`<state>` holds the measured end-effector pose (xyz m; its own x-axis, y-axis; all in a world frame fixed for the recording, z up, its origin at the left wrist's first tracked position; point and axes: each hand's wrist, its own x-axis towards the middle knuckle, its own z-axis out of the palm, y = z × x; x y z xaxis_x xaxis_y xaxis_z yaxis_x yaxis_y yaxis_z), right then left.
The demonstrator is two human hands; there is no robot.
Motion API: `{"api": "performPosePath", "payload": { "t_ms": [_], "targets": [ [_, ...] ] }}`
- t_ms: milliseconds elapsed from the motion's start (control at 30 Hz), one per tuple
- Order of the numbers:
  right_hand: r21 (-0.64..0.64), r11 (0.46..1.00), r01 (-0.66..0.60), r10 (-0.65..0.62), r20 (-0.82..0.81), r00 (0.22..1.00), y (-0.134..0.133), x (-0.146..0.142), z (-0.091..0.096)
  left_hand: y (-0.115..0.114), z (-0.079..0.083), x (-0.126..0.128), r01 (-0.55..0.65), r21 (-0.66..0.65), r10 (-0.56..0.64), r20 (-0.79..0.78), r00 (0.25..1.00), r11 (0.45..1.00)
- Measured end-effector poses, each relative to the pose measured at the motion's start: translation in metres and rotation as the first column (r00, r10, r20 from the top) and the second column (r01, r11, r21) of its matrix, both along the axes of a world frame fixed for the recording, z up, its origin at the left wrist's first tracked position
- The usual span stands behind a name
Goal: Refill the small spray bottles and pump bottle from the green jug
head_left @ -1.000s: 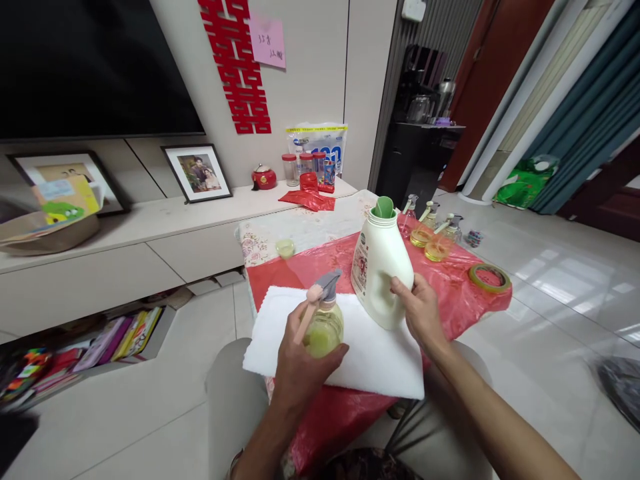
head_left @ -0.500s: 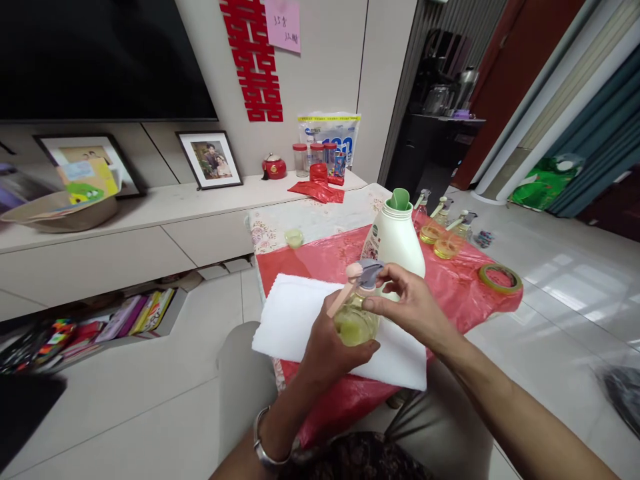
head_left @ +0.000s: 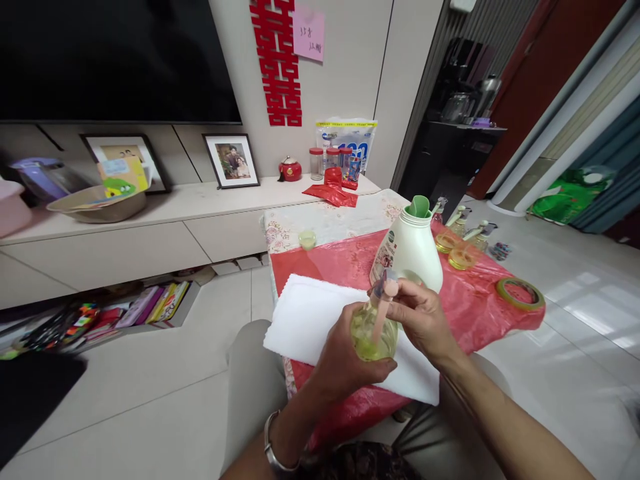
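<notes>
While the left hand (head_left: 345,367) wraps the clear pump bottle (head_left: 361,328) from the side, thumb stretched along its lower front, the right hand (head_left: 423,319) reaches in opposite, thumb and fingers pinching near the pump head (head_left: 391,288). Left forearm angles up from the bottom edge, silver bracelet (head_left: 273,443) at the wrist; right slants in from lower right. Bottle, holding yellow-green liquid, is over the white cloth (head_left: 310,313); contact unclear. Just behind: cream jug (head_left: 416,248). Farther right, on red sheet (head_left: 465,320): tape roll (head_left: 534,303).
</notes>
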<state>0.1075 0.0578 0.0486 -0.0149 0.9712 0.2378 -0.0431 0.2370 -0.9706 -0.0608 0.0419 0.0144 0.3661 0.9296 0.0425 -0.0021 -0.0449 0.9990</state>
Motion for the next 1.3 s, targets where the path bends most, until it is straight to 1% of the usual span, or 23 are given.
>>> {"api": "performPosePath", "payload": {
  "t_ms": [67, 100, 167, 233, 333, 400, 500, 567, 633, 700, 733, 800, 900, 967, 1033, 1167, 1233, 1300],
  "targets": [
    [-0.058, 0.995, -0.075, 0.072, -0.045, 0.996, 0.003, 0.003, -0.004, 0.001, -0.001, -0.001, 0.067, -0.053, -0.063, 0.07, 0.996, 0.996],
    [-0.076, 0.992, -0.096, 0.092, -0.052, 0.994, 0.004, 0.003, -0.005, 0.001, -0.001, -0.002, 0.084, -0.074, -0.076, 0.098, 0.992, 0.994],
    [-0.088, 0.991, -0.103, 0.099, -0.046, 0.994, 0.005, 0.002, -0.004, 0.002, -0.001, -0.001, 0.066, -0.095, -0.055, 0.11, 0.992, 0.993],
    [-0.108, 0.992, -0.066, 0.061, -0.05, 0.997, 0.005, -0.002, -0.001, 0.002, 0.0, 0.0, 0.008, -0.088, -0.002, 0.073, 0.997, 0.996],
    [-0.15, 0.987, 0.051, -0.067, -0.099, 0.993, 0.003, -0.01, 0.006, 0.001, 0.001, 0.003, -0.026, -0.065, 0.028, 0.031, 0.999, 0.998],
    [-0.156, 0.981, 0.114, -0.133, -0.113, 0.985, 0.0, -0.012, 0.01, 0.001, 0.0, 0.004, -0.007, -0.059, 0.009, 0.028, 1.0, 0.998],
    [-0.1, 0.985, 0.14, -0.148, -0.081, 0.986, -0.003, -0.008, 0.011, 0.004, 0.0, 0.002, 0.075, -0.076, -0.071, 0.063, 0.995, 0.994],
    [-0.064, 0.994, 0.087, -0.094, -0.123, 0.988, -0.002, -0.002, 0.01, 0.007, 0.001, -0.001, 0.17, -0.094, -0.16, 0.102, 0.982, 0.981],
    [-0.068, 0.997, -0.039, 0.024, -0.217, 0.976, -0.001, 0.003, 0.008, 0.009, 0.004, -0.004, 0.248, -0.106, -0.233, 0.138, 0.963, 0.963],
    [-0.084, 0.982, -0.168, 0.134, -0.31, 0.941, 0.0, 0.005, 0.007, 0.01, 0.008, -0.005, 0.29, -0.117, -0.27, 0.162, 0.949, 0.95],
    [-0.087, 0.975, -0.204, 0.164, -0.336, 0.927, 0.0, 0.006, 0.007, 0.01, 0.009, -0.005, 0.297, -0.121, -0.276, 0.166, 0.947, 0.947],
    [-0.094, 0.973, -0.211, 0.164, -0.363, 0.917, -0.001, 0.005, 0.005, 0.009, 0.01, -0.003, 0.297, -0.126, -0.275, 0.169, 0.947, 0.946],
    [-0.134, 0.981, -0.139, 0.077, -0.385, 0.92, -0.002, 0.004, 0.004, 0.01, 0.009, 0.002, 0.307, -0.139, -0.281, 0.177, 0.943, 0.942],
    [-0.145, 0.984, -0.106, 0.042, -0.384, 0.922, -0.002, 0.005, 0.006, 0.011, 0.01, 0.005, 0.304, -0.151, -0.278, 0.171, 0.945, 0.941],
    [-0.15, 0.982, -0.116, 0.052, -0.375, 0.926, -0.002, 0.008, 0.011, 0.014, 0.013, 0.007, 0.283, -0.15, -0.263, 0.137, 0.955, 0.947],
    [-0.153, 0.97, -0.188, 0.12, -0.371, 0.921, -0.002, 0.013, 0.02, 0.016, 0.021, 0.009, 0.237, -0.117, -0.23, 0.067, 0.971, 0.964],
    [-0.136, 0.971, -0.195, 0.135, -0.361, 0.923, -0.002, 0.015, 0.021, 0.016, 0.021, 0.009, 0.235, -0.115, -0.23, 0.05, 0.972, 0.965],
    [-0.128, 0.977, -0.173, 0.119, -0.348, 0.93, -0.001, 0.016, 0.022, 0.016, 0.017, 0.008, 0.241, -0.125, -0.238, 0.039, 0.97, 0.962]
  ]
}}
